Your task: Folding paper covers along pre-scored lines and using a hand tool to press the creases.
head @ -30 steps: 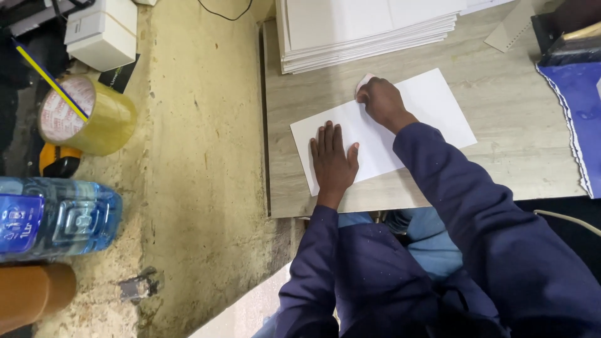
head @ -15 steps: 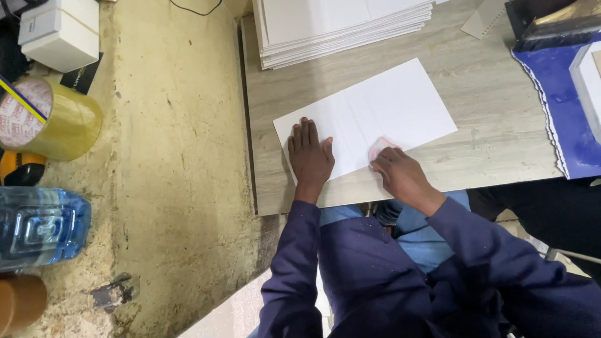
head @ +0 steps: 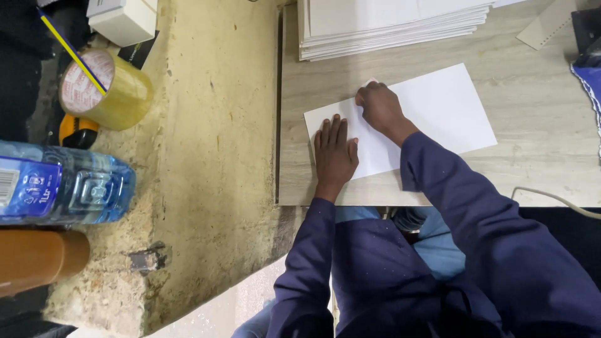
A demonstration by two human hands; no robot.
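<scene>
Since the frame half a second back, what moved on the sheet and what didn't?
The right hand slid from the near edge of the white sheet up to its far edge, as it was a second ago, and presses there, seemingly along a fold line. The left hand stayed flat on the sheet's left end. The sheet and the paper stack kept their places on the table. Nothing was picked up or released.

A stack of white sheets [head: 394, 25] lies at the far edge of the pale wooden table [head: 538, 125], while a roll of clear yellowish tape [head: 106, 89], a blue-tinted plastic water bottle [head: 62, 191] and a brown cylinder [head: 37, 260] sit left of it on the rough concrete ledge [head: 213, 156]
</scene>
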